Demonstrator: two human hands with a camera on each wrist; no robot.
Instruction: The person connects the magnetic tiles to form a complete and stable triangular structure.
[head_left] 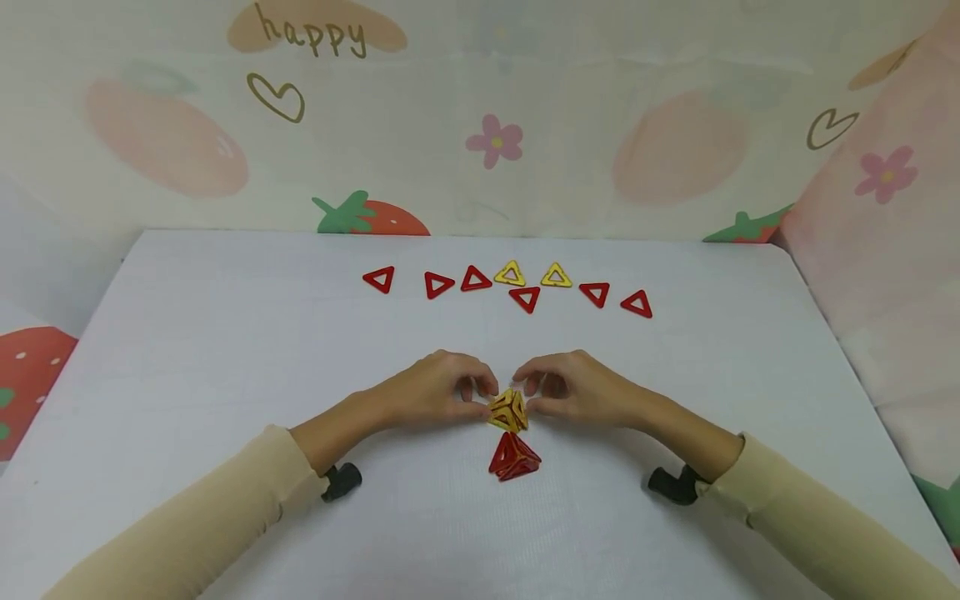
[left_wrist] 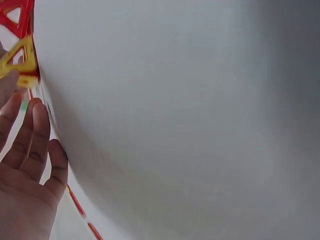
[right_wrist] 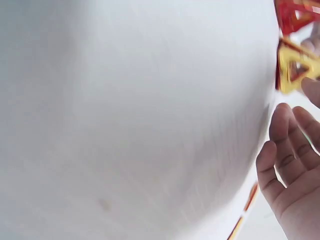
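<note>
A small pyramid of yellow triangular magnetic tiles stands on the white table between my two hands. My left hand pinches its left side, thumb tip on a yellow face. From the other side my right hand holds it with thumb and forefinger. The remaining fingers of both hands are loosely bent, as the wrist views show of the left hand and the right hand. Just nearer to me, close against the yellow one, sits a pyramid of red triangular tiles.
Toward the back of the table lies a loose row of flat triangles: several red tiles and two yellow tiles. A printed cloth hangs behind the table. Dark wrist cameras sit beside both sleeves.
</note>
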